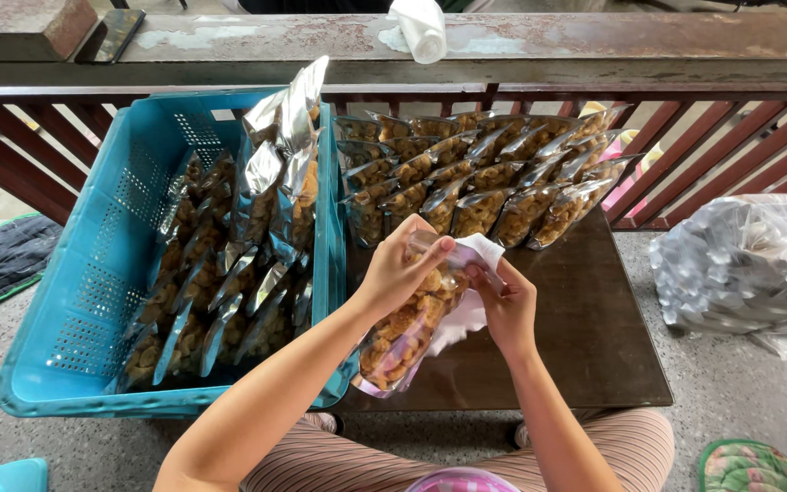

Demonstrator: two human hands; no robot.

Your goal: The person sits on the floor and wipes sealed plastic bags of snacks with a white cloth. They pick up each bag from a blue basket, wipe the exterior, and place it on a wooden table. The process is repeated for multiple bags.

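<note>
Frame centre: left hand [400,271] and right hand [505,310] both pinching the snack pouch [409,328] top; pouch slants down-left.

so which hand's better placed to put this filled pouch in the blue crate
Probably left: the left hand grips the pouch near its top and is nearer the blue crate; the right hand only pinches its top edge.

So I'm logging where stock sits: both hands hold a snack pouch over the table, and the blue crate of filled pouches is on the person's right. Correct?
Not quite: the head view shows the blue crate on the person's left. Both the left hand and right hand do hold a snack pouch over the table.
</note>
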